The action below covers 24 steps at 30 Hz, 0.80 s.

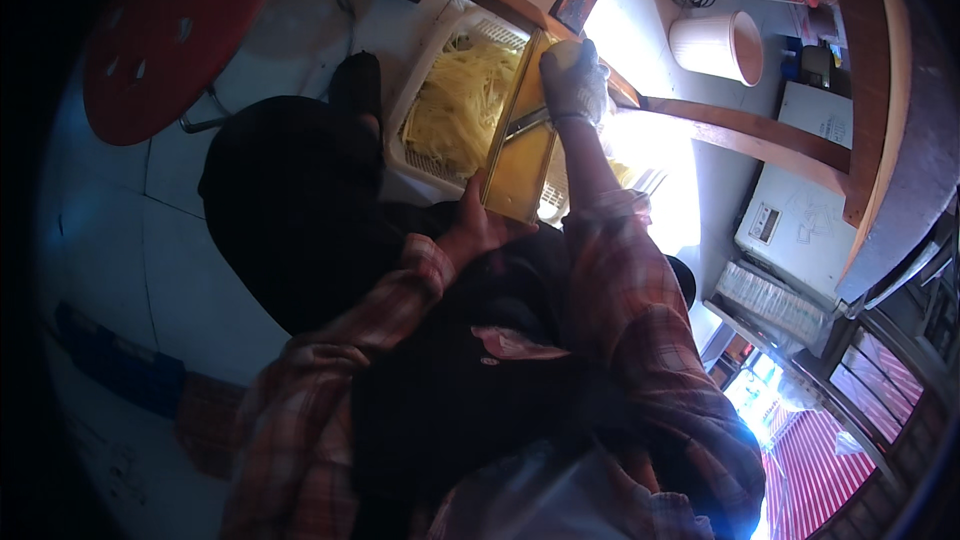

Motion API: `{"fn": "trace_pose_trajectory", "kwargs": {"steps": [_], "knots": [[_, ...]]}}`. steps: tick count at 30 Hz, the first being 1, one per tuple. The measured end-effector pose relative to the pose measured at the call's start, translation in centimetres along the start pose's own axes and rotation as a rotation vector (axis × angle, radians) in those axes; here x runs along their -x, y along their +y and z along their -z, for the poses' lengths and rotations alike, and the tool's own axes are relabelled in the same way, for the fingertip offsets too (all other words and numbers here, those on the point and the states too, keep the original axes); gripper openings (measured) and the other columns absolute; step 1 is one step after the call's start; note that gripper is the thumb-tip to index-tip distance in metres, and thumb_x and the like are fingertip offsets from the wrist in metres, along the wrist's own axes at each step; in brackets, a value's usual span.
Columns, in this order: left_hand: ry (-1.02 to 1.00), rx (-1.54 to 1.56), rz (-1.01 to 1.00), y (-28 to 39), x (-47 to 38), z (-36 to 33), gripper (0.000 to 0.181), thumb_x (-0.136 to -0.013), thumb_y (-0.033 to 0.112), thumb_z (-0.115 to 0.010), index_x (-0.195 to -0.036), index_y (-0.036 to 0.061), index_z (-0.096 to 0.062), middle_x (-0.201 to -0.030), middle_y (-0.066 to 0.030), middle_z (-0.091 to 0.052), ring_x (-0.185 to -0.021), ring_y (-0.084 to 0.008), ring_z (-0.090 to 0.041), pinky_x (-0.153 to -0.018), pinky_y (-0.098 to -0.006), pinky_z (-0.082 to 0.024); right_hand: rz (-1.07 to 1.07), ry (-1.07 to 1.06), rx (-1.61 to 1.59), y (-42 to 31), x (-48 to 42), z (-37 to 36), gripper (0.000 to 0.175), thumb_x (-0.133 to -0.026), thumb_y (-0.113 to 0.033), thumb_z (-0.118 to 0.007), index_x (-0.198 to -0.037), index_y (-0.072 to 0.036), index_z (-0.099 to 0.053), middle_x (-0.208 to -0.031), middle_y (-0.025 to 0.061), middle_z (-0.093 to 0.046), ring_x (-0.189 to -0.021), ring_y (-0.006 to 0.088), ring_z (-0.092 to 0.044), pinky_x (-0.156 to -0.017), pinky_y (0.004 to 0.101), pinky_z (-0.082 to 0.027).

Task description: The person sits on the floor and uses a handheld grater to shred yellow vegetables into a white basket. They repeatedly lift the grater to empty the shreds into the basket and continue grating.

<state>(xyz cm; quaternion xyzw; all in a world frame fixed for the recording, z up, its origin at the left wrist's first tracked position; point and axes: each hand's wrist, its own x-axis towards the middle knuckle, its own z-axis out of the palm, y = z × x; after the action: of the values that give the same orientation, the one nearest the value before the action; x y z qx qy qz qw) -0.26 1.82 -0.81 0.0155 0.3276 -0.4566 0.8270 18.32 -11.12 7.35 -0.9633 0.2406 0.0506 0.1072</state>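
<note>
A long yellow slicing board [517,165], with a metal blade set across it, lies over a white plastic basket [397,120]. Pale yellow shreds [465,101] fill much of the basket. My left hand [480,225] is bare and grips the near end of the board, close to my lap. My right hand [577,82] wears a light glove and is closed over a rounded pale yellow piece of food [564,56] near the board's far end, beyond the blade. Part of a second light basket [553,184] shows to the right of the board.
A red stool seat [180,30] stands at the upper left. Wooden frame bars [750,131] run beyond and right of the board. A pink-white bucket [712,45] and a white box [799,217] are at the right. Bright light washes out the floor beside my right arm.
</note>
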Motion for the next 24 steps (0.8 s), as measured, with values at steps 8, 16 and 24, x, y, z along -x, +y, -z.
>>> {"fn": "trace_pose_trajectory", "kwargs": {"steps": [8,16,24], "knots": [[-0.093,0.282,0.062,-0.9,-1.2,1.3,0.081,-0.096,0.076,-0.039,-0.151,0.018,-0.052,-0.141,-0.0115,-0.061,-0.118,-0.0359,-0.064,-0.096,-0.0646,-0.052,0.122,-0.049,-0.02,3.6,16.1,2.1,0.084,-0.085,-0.048,-0.079,-0.153,-0.014,-0.043,-0.118,0.0294,-0.062,-0.1,0.0497,-0.067,-0.08,0.0578,-0.056],[0.037,0.074,0.02,-0.6,-0.7,1.6,0.084,-0.096,0.078,-0.037,-0.151,0.0167,-0.051,-0.141,-0.0146,-0.062,-0.122,-0.0384,-0.063,-0.102,-0.0636,-0.05,0.059,0.04,-0.03,0.4,4.9,-1.1,0.077,-0.089,-0.053,-0.072,-0.148,-0.013,-0.045,-0.119,0.0327,-0.062,-0.107,0.051,-0.065,-0.091,0.0579,-0.052],[0.032,0.023,-0.03,-0.8,0.0,-0.3,0.083,-0.096,0.077,-0.035,-0.153,0.0183,-0.05,-0.146,-0.0139,-0.06,-0.127,-0.0385,-0.061,-0.105,-0.0632,-0.048,0.042,-0.04,-0.087,2.4,7.9,2.1,0.079,-0.089,-0.049,-0.074,-0.152,-0.014,-0.042,-0.13,0.033,-0.057,-0.114,0.05,-0.064,-0.095,0.0566,-0.053]]}}
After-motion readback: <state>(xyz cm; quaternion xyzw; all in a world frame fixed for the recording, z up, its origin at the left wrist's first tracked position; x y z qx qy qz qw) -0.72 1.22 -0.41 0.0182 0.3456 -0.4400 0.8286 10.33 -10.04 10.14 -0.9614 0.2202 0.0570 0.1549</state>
